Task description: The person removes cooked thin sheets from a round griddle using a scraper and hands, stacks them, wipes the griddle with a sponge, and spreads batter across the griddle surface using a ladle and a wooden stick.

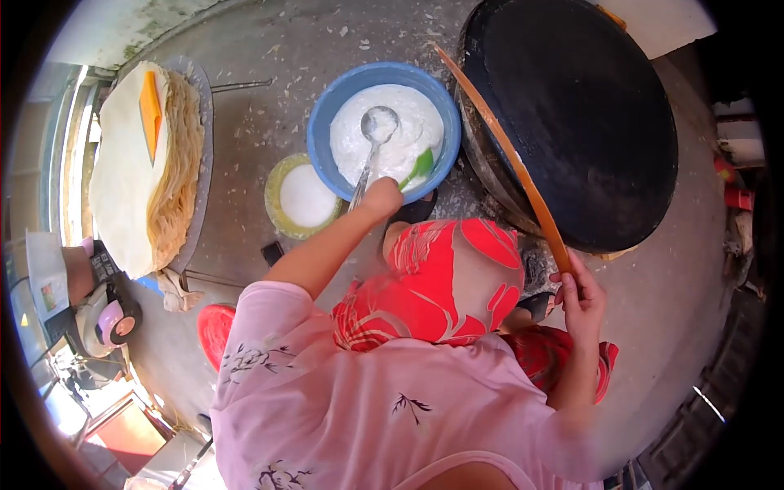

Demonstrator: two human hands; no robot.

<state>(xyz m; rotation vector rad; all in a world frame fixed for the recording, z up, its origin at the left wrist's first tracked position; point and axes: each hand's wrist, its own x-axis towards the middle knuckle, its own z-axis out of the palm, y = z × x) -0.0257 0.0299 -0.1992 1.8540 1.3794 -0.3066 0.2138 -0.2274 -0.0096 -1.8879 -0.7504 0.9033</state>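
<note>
My left hand (381,198) is closed at the near rim of a blue basin (321,102) of thick white batter (351,122). It appears to grip the narrow end of a green scraper (422,165), whose wide end lies in the batter. A metal ladle (379,125) sits in the batter, its handle crossing the rim just left of my hand. On the right, my right hand (581,298) is closed around the lower end of a long flat wooden strip (514,159). The strip slants past the edge of a large round black griddle (580,122).
A yellow-green bowl (273,204) of white contents stands left of the basin. Farther left, a tall stack of thin flatbreads (131,188), topped by an orange-yellow piece (150,110), rests on a round stand (202,131). Pale flakes dot the grey floor (245,114).
</note>
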